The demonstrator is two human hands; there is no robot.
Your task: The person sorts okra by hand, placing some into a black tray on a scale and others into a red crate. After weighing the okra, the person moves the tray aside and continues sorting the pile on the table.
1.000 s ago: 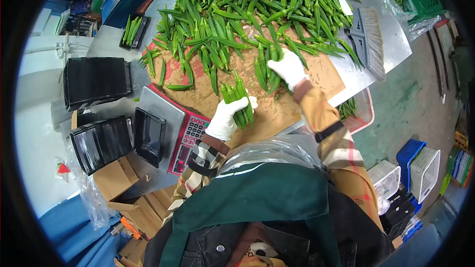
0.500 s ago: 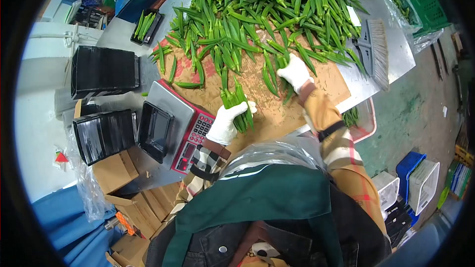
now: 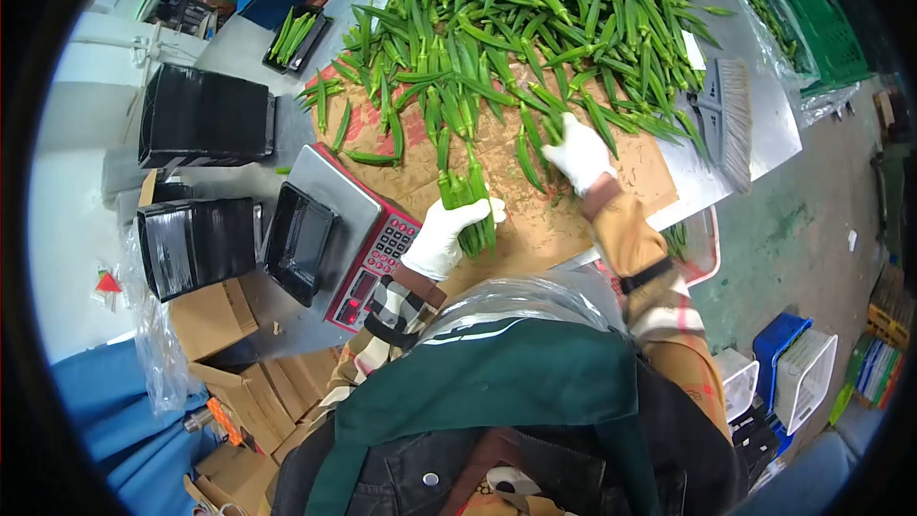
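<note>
My left hand [image 3: 436, 241], in a white glove, is wrapped round a small bunch of green okra [image 3: 465, 199], tips pointing away from me. To its right, my white-gloved right hand [image 3: 583, 157] is closed at the near edge of a large okra pile [image 3: 573, 24]. A pod [image 3: 553, 126] shows at its fingertips; the fingers partly hide what they grip. Loose pods lie between the two hands on a flat cardboard sheet [image 3: 540, 229]. Left of my left hand, a black tray [image 3: 302, 247] rests on a red-and-silver scale [image 3: 341, 186].
Stacks of black trays [image 3: 205, 119] stand at the left. A black tray of okra [image 3: 294, 38] sits at the far left of the metal table. A grey brush [image 3: 734, 124] lies right of the pile, near a green crate [image 3: 821, 10]. Open cardboard boxes [image 3: 263, 411] are at lower left.
My right hand has shifted slightly, and the pods at its fingertips sit differently. My left hand keeps hold of its bunch. The whole view has shifted a little.
</note>
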